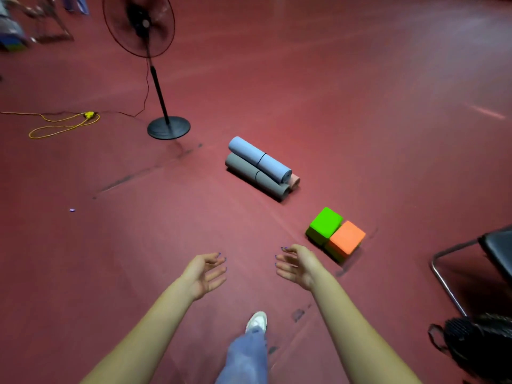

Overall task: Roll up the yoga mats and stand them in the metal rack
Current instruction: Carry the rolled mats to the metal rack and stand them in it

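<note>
Three rolled mats lie stacked on the red floor ahead of me: a light blue mat [259, 159] on top, a grey mat [256, 177] beneath it, and a pink mat [294, 182] of which only the end shows behind them. My left hand [206, 273] and my right hand [296, 266] are stretched forward, palms facing each other, fingers relaxed and holding nothing. Both hands are well short of the mats. A blurred metal frame [52, 23] with coloured things stands at the far left top.
A standing fan [167, 126] is left of the mats, its cord trailing to a yellow extension cable [65, 124]. A green block [324, 224] and an orange block [346, 239] sit right of my right hand. A black chair [496, 253] and a black bag [479, 347] are at the right edge.
</note>
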